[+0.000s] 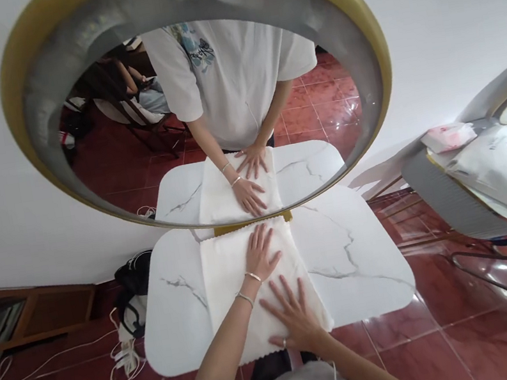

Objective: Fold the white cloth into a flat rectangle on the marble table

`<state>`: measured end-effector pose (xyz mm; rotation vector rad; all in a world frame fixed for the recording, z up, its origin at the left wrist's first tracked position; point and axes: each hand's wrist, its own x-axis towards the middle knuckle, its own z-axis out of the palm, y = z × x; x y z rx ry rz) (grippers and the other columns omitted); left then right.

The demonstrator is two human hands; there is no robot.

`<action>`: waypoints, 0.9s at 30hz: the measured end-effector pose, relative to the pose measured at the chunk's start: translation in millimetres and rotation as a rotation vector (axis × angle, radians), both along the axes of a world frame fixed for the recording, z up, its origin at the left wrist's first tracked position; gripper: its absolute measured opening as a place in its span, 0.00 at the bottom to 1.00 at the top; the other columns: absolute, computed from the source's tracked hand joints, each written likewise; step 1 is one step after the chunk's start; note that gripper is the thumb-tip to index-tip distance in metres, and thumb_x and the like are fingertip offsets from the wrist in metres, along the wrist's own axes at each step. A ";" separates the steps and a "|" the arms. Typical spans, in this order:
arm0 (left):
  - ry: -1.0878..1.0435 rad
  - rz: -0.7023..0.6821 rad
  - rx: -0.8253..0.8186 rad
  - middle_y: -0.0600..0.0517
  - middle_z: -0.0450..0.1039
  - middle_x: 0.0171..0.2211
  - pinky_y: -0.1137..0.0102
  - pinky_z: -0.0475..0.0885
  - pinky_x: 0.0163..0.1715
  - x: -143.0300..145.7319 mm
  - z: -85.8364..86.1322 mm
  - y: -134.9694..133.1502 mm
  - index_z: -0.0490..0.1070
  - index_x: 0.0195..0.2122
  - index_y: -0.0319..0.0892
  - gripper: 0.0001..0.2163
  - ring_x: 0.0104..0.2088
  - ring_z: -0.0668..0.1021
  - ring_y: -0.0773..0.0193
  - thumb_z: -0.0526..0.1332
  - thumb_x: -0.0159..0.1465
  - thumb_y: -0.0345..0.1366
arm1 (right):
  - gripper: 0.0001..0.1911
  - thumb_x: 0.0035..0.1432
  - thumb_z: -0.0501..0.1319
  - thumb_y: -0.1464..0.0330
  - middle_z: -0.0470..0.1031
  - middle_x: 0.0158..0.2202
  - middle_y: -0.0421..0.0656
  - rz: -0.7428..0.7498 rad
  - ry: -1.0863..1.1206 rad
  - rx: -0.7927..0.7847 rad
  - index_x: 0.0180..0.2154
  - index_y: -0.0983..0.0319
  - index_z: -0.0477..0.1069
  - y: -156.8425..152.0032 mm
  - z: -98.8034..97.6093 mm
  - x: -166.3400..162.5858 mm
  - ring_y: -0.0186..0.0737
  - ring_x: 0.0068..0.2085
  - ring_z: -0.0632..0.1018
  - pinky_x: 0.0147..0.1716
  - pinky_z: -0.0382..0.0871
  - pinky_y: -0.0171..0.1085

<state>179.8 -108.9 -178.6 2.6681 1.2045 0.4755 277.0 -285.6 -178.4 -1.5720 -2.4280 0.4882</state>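
A cream-white folded cloth point(229, 278) lies on a small white marble-look table point(357, 257). My left hand point(260, 251) rests flat on the far part of the cloth, fingers spread, with bracelets on the wrist. Closer to me, my right hand point(293, 317) presses flat on the cloth's near right part, fingers apart, a ring on one finger. Neither hand holds anything. A round gold-framed mirror point(352, 24) on the wall behind the table reflects my torso, both hands and the cloth.
Dark bag point(134, 276) and white cables point(123, 357) lie on the red tiled floor left of the table. A low wooden shelf point(31, 315) runs along the left wall. To the right stands a second mirror or stand point(489, 176) with metal legs.
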 end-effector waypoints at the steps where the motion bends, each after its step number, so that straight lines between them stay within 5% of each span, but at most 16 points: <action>1: 0.012 0.006 0.001 0.43 0.44 0.69 0.53 0.49 0.64 -13.7 0.1 2.1 0.48 0.66 0.40 0.31 0.68 0.46 0.53 0.54 0.65 0.46 | 0.46 0.54 0.52 0.40 0.32 0.70 0.50 0.010 0.010 -0.009 0.67 0.48 0.37 2.1 -1.7 -13.7 0.72 0.66 0.40 0.53 0.22 0.75; 8: 0.082 -0.001 0.006 0.43 0.43 0.69 0.54 0.48 0.65 -70.9 1.0 9.5 0.48 0.66 0.40 0.31 0.69 0.45 0.53 0.54 0.65 0.46 | 0.45 0.57 0.49 0.41 0.32 0.70 0.51 -0.045 0.003 -0.049 0.67 0.50 0.33 5.6 -4.5 -87.0 0.69 0.67 0.40 0.55 0.20 0.73; 20: 0.004 -0.076 -0.044 0.44 0.37 0.70 0.53 0.47 0.65 5.0 -4.1 -4.7 0.46 0.67 0.40 0.34 0.69 0.43 0.52 0.56 0.63 0.46 | 0.43 0.57 0.50 0.42 0.37 0.70 0.50 -0.125 -0.097 0.023 0.67 0.50 0.39 -8.9 1.9 -28.7 0.69 0.67 0.42 0.56 0.29 0.72; 27: 0.031 -0.026 -0.011 0.45 0.40 0.69 0.54 0.50 0.65 -65.0 -5.2 12.9 0.46 0.67 0.43 0.33 0.69 0.45 0.54 0.56 0.64 0.46 | 0.44 0.56 0.51 0.42 0.36 0.70 0.49 -0.029 -0.035 0.027 0.67 0.49 0.38 10.6 -0.7 -75.2 0.69 0.67 0.41 0.56 0.24 0.72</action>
